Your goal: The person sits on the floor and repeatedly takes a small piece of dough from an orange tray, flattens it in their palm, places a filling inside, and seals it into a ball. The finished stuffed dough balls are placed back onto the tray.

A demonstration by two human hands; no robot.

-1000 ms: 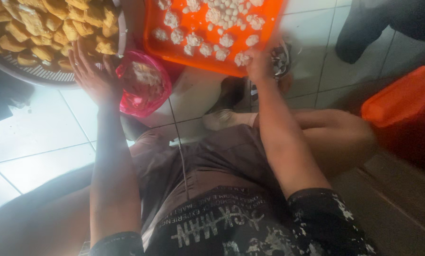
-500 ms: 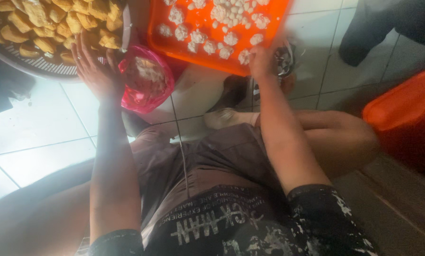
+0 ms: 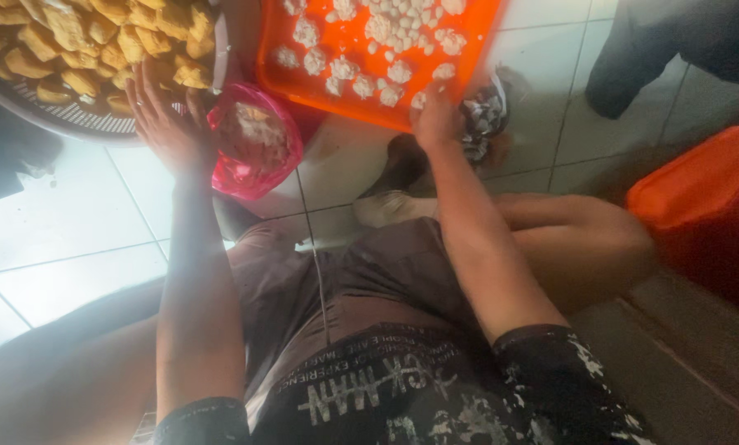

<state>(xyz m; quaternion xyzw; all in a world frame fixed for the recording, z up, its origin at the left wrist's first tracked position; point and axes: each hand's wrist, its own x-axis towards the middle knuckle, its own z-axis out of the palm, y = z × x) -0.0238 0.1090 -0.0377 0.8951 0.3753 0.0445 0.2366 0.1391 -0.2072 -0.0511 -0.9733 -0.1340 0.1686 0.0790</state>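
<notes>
1. Up at the left, the left hand [image 3: 165, 124] is spread open, palm showing, at the rim of the round basket [image 3: 72, 119] of fried yellow pieces [image 3: 89, 37], holding nothing.
2. Just beside it lies a pink bag [image 3: 254, 148].
3. Further right, the right hand [image 3: 437, 122] rests at the near edge of the orange tray [image 3: 353, 103], fingers curled among white lumps [image 3: 369, 49]; whether it grips one I cannot tell.
</notes>
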